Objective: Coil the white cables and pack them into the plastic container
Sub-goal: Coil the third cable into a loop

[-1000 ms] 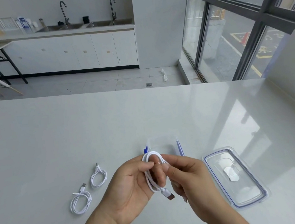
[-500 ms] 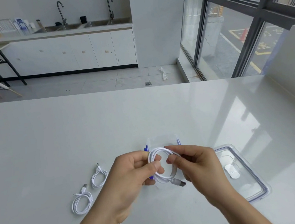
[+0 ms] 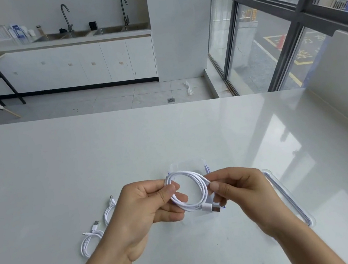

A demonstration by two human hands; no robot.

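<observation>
White cable coil pinched by my left hand and right hand, frame centre, above clear container.

The table is smooth and glossy, pale like polished stone (the window panes mirror in it toward 2 o'clock). The cable has a smooth white plastic sheath with a slight sheen, and its plug ends in bright metal. The container is clear plastic; the lid at its 3 o'clock is clear plastic too, rimmed by a dark seal.
</observation>
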